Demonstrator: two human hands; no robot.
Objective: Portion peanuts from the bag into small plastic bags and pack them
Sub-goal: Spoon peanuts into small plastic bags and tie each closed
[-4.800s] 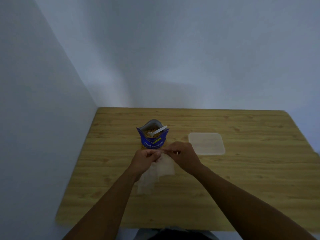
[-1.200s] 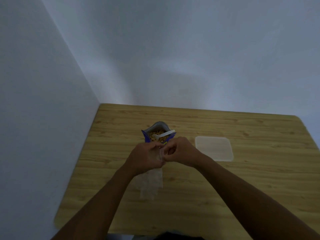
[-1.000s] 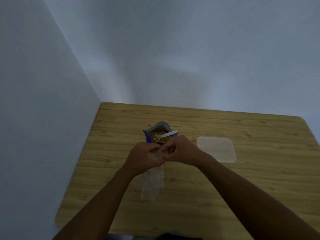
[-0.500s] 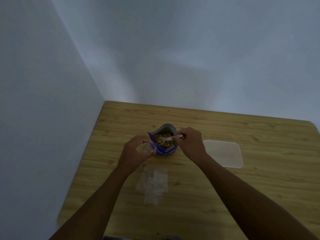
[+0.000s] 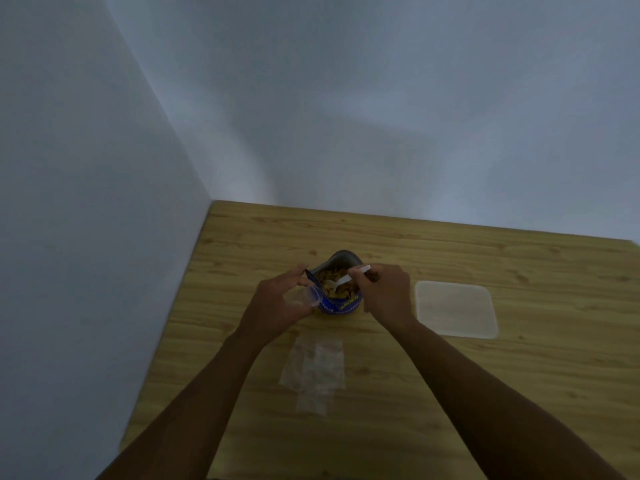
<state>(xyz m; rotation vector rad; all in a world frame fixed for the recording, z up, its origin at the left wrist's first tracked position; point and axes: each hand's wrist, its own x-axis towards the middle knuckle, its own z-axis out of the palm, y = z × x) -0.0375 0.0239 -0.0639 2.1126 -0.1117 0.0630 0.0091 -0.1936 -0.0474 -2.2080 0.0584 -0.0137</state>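
Observation:
A blue peanut bag (image 5: pixel 341 303) stands open on the wooden table (image 5: pixel 450 393), with peanuts (image 5: pixel 332 277) showing inside. My right hand (image 5: pixel 382 292) grips the handle of a white plastic spoon (image 5: pixel 341 280) whose bowl rests in the peanuts. My left hand (image 5: pixel 280 304) holds a small clear plastic bag (image 5: pixel 306 296) with its mouth open, right against the left side of the peanut bag.
A few empty small plastic bags (image 5: pixel 317 370) lie flat on the table nearer to me. A translucent white lid or tray (image 5: pixel 455 313) lies to the right of the peanut bag. Walls meet at the table's far left corner.
Both hands were pulling a small bag open above the pile. The left hand has carried it to the peanut bag and the right hand has taken the spoon.

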